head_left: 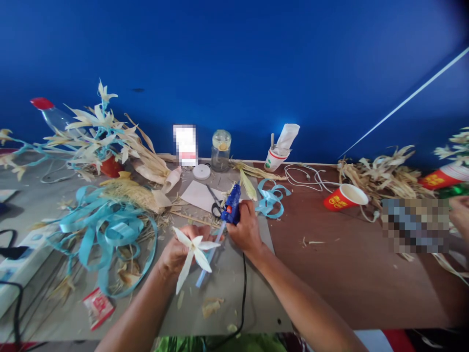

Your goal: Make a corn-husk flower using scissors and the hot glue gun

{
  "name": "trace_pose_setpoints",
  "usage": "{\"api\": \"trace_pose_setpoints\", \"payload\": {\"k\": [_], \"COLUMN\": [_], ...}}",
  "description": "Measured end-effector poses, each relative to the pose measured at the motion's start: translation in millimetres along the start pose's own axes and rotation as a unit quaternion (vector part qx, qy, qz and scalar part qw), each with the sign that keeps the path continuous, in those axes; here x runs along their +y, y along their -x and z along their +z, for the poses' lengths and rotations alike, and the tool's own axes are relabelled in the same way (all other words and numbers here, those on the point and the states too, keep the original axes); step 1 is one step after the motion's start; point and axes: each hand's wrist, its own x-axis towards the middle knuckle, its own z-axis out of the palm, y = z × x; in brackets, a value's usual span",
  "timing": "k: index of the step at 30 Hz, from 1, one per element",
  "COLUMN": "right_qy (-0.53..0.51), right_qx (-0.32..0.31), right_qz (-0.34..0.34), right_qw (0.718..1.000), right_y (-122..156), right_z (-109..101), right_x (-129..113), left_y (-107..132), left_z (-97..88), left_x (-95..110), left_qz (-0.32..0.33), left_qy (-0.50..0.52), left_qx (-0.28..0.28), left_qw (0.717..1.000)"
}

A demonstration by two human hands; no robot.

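My left hand [175, 254] is closed around the base of a pale corn-husk flower [196, 248] whose long petals spread toward me. My right hand [246, 226] grips a blue hot glue gun [232, 204] with its nozzle pointing away from me. A long translucent glue stick [210, 256] sticks out of the gun's back end and passes behind the flower's petals. The gun's black cord [244, 293] runs down toward the table's front edge. Close behind the gun lie black scissors [215, 205] and a sheet of white paper [198, 195].
Light-blue ribbon [110, 225] lies in loops at left, near a husk-flower arrangement [104, 122]. A glass jar [220, 154], a white cup [275, 159] and a white tape roll [201, 171] stand at the back. At right are a red paper cup [345, 197], dried husks [381, 168] and another person's hand [459, 212].
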Motion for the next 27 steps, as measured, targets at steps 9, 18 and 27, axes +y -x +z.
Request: {"api": "trace_pose_setpoints", "payload": {"k": [9,18,27], "right_qy": [-0.418,-0.386,-0.346], "right_qx": [-0.191,-0.313,-0.314], "right_qz": [0.160,0.161,0.128], "right_qw": [0.874,0.853,0.875], "right_y": [2,19,14], "right_z": [-18,-22,-22], "right_x": [-14,-34,-44], "left_y": [-25,-25,-26], "left_z": [-21.6,-19.5,-23.1], "left_x": [10,6,2], "left_qz": [0.133,0.144,0.133], "left_qy": [0.029,0.018,0.011], "left_qx": [0.315,0.292,0.280], "left_qw": [0.939,0.945,0.951]}}
